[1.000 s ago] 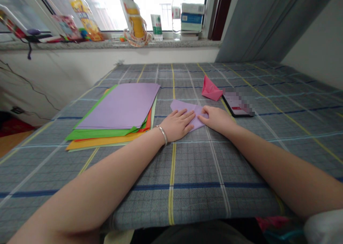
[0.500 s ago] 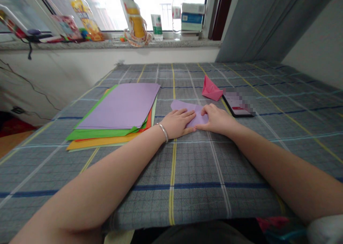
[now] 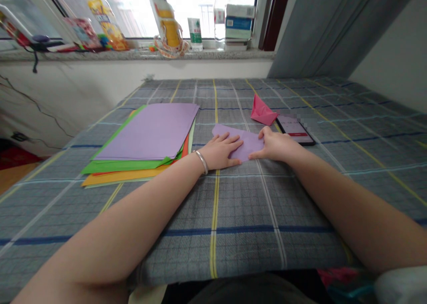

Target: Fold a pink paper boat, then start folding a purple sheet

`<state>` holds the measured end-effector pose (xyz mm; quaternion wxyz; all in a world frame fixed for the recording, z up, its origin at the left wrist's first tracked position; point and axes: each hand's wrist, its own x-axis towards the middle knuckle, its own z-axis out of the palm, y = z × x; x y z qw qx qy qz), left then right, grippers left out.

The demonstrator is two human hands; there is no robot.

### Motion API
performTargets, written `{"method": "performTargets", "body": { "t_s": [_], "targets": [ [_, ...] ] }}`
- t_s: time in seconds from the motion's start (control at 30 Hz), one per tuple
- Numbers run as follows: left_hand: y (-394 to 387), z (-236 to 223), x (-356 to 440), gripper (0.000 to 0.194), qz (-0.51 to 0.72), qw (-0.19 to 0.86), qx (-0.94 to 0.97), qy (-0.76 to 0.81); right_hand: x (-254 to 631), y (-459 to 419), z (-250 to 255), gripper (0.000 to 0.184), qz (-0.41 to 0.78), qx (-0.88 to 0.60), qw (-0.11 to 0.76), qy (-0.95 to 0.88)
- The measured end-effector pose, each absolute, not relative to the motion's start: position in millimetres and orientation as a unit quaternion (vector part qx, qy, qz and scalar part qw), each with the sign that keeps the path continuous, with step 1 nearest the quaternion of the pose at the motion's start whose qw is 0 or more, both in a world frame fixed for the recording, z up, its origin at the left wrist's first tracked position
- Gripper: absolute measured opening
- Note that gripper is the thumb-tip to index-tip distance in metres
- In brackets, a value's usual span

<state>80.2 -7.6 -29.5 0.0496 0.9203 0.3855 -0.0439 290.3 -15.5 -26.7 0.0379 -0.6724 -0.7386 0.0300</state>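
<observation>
A folded piece of purple paper (image 3: 247, 146) lies on the checked cloth between my hands. My left hand (image 3: 218, 150) rests flat on its left part, fingers spread, a silver bangle on the wrist. At the paper's right end, my right hand (image 3: 273, 144) has thumb and bent fingers around the edge, thumb on the near side and fingertips on the far side. The hands cover parts of the paper. Just beyond my right hand stands a folded pink paper shape (image 3: 263, 111), with a pointed peak. It touches or nearly touches a phone (image 3: 295, 130).
To the left lies a stack of coloured sheets (image 3: 150, 130), purple on top with green, orange and yellow below. The checked cloth (image 3: 247, 206) covers the table. Bottles (image 3: 196, 33), boxes (image 3: 238, 23) and packets line the windowsill (image 3: 133, 54) behind.
My right hand has shifted slightly right along the purple paper, its thumb and fingers farther from my left hand. More of the paper shows between them. My left hand stays nearly in place.
</observation>
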Motion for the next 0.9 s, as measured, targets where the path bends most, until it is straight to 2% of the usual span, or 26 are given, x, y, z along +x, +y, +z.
{"method": "performTargets", "body": {
  "t_s": [0.23,0.47,0.7,0.9],
  "targets": [
    [-8,-24,77,0.076,-0.061,0.07,0.914,0.395,300,-11,-22,0.078,0.06,-0.694,0.021,-0.717],
    [-9,-20,74,0.076,-0.077,0.072,0.912,0.396,311,-3,-24,0.068,0.064,-0.704,-0.008,-0.707],
    [-8,-19,72,0.079,-0.082,0.078,0.911,0.396,317,-2,-19,0.073,0.061,-0.727,-0.039,-0.682],
    [-7,-20,70,0.082,-0.082,0.079,0.911,0.396,320,-3,-9,0.048,0.137,-0.719,-0.104,-0.673]
  ]
}}
